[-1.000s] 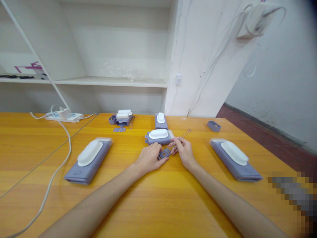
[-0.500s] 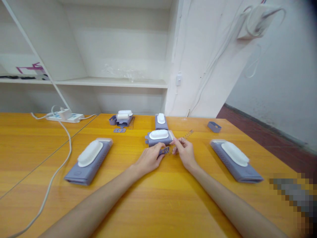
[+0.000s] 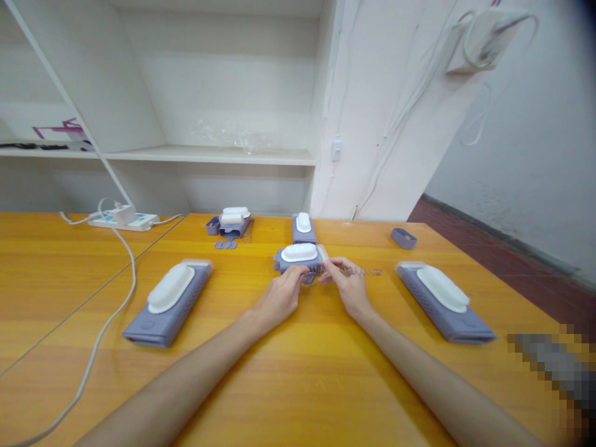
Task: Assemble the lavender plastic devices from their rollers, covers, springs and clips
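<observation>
Near the middle of the table, my left hand (image 3: 283,290) pinches a small purple-grey plate (image 3: 308,279), mostly hidden by the fingers. A long thin coil spring (image 3: 365,271) runs sideways from close to that plate through the closed fingers of my right hand (image 3: 349,287), its free end sticking out to the right. Whether the spring is hooked to the plate, I cannot tell. Just behind both hands lies a purple-grey case (image 3: 291,266) with a white bristled brush pad (image 3: 298,252) on top and an open flap at its left end.
Similar brush cases lie at the left (image 3: 168,304), right (image 3: 444,303) and back (image 3: 304,230). A partly dismantled unit (image 3: 234,223) sits at the back left beside a loose plate (image 3: 226,245). A purple-grey end cap (image 3: 403,238) is back right. A white cable (image 3: 133,273) crosses the left side.
The spring has swung from slanting up to the right to lying nearly level. My left fingers have shifted slightly up, and the plate has tilted and moved closer to the case.
</observation>
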{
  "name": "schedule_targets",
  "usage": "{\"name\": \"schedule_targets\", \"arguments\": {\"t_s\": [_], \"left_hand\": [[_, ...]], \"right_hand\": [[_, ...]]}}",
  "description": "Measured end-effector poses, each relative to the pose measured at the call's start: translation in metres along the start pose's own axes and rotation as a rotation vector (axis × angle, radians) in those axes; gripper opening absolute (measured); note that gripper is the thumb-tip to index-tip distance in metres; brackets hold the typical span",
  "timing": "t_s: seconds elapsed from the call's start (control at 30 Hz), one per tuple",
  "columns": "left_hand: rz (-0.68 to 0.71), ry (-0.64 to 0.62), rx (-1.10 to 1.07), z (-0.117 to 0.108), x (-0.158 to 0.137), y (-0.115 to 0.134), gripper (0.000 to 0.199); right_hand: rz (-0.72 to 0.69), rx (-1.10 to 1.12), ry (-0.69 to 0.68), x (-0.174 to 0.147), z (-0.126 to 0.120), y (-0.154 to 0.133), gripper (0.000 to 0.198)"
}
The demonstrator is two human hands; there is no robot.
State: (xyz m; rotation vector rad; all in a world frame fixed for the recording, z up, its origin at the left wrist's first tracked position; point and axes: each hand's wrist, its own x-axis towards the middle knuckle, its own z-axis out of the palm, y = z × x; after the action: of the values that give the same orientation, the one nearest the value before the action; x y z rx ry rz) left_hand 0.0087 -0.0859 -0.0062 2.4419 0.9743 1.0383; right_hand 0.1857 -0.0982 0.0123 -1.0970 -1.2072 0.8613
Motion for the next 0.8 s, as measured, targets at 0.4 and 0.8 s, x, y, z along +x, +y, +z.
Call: {"name": "schedule_targets", "arguments": {"t_s": [0.4, 0.8], "left_hand": [[-0.057, 0.096, -0.042, -0.002, 0.005, 0.001, 0.022], [-0.087, 0.120, -0.068, -0.003, 0.007, 0.000, 0.019]], "right_hand": [[-0.033, -0.077, 0.049, -0.002, 0.003, 0.004, 0.030], [-0.021, -0.003, 0.007, -0.003, 0.005, 0.011, 0.034]]}}
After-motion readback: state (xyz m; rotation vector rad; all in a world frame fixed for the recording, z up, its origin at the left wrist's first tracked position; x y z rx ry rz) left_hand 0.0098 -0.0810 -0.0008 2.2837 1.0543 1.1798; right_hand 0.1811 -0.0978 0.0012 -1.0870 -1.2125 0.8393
